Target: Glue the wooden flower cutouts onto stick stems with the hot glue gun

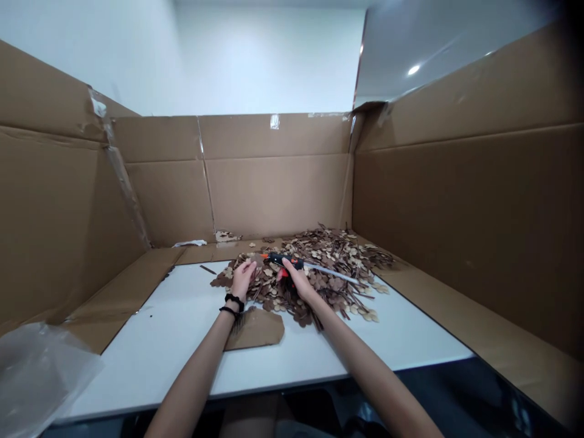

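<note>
The right hand point(298, 281) is clamped on a black-and-orange glue gun point(286, 261), nozzle toward nine o'clock. The left hand point(241, 277) seems pinched on a small wooden piece point(256, 258) at the pile point(319, 267) on the tabletop point(182, 340); the piece looks light, thin and stiff, best gripped by its edges.

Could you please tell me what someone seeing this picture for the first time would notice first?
A big heap of small brown wooden pieces lies at the far middle of the white table, walled in by tall cardboard panels. Over the heap, the right hand grips a black and orange glue gun, while the left hand holds a small piece at its tip.
</note>
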`<state>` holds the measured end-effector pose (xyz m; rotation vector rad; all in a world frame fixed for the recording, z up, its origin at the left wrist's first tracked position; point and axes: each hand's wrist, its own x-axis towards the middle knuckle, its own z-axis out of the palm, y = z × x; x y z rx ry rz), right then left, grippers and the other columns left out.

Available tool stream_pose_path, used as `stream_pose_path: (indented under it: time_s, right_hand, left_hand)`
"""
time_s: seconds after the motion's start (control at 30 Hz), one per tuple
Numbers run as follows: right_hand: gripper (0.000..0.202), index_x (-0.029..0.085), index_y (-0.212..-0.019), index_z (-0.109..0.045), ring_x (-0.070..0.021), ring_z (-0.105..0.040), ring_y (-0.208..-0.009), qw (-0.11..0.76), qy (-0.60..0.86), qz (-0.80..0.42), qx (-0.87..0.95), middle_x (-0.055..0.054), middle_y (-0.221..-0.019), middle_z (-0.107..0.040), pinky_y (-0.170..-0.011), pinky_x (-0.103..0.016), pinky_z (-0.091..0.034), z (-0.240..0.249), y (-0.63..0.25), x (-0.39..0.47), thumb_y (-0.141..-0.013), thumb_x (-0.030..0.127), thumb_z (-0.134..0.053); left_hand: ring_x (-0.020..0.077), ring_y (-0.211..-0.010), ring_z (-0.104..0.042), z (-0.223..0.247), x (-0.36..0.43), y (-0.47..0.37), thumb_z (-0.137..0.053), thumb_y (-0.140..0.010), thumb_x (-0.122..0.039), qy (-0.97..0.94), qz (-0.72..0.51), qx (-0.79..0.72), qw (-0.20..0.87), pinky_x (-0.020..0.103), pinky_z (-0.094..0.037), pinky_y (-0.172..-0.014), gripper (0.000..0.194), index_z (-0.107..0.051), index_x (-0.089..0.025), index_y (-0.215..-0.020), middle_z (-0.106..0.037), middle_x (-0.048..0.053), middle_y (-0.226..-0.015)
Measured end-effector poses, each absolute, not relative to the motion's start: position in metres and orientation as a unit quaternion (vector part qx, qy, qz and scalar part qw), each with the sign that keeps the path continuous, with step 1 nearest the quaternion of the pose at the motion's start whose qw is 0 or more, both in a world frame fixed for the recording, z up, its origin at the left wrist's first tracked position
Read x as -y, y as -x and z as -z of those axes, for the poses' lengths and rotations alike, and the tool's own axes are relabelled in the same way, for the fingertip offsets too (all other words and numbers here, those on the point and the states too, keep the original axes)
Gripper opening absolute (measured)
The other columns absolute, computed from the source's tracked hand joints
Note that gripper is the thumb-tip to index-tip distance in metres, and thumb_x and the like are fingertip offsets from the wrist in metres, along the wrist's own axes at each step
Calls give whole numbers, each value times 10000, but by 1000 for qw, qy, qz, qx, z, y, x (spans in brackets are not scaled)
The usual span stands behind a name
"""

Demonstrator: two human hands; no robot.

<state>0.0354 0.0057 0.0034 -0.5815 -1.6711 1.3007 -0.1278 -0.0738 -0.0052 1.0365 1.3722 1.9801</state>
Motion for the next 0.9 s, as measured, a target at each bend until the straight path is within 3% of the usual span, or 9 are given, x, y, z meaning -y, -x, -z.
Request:
stream_pose_path:
  time_s: [0.2,0.5,0.9]
  right_hand:
    - [629,246,-426,-581,-185,-515,-559,421,195,-519,718,-32,-491,-548,-783,-347,-428,8,-39,-5,-821,707,-420]
    - [595,244,-420,-499,-175,-499,-503,423,197,-556,688,-21,-456,-501,-646,-333,-411,1,-38,-1,-813,689,-464]
    - [603,238,-422,-441,-150,-444,-464,416,206,-566,681,-2,-425,-458,-595,-318,-373,5,-37,-3,-819,691,-447]
  left_hand:
    - [135,-662,-609,9,78,126,-729,-675,-444,-347,-731,-508,296,247,-473,-630,347,-609,-144,-804,-658,35,-750]
    - [151,-705,-630,0,82,119,-674,-735,-411,-389,-699,-533,275,232,-454,-592,324,-645,-126,-887,-685,60,-791]
    - [170,-753,-647,-5,83,115,-682,-729,-398,-366,-711,-536,271,232,-458,-587,304,-629,-145,-889,-680,54,-808]
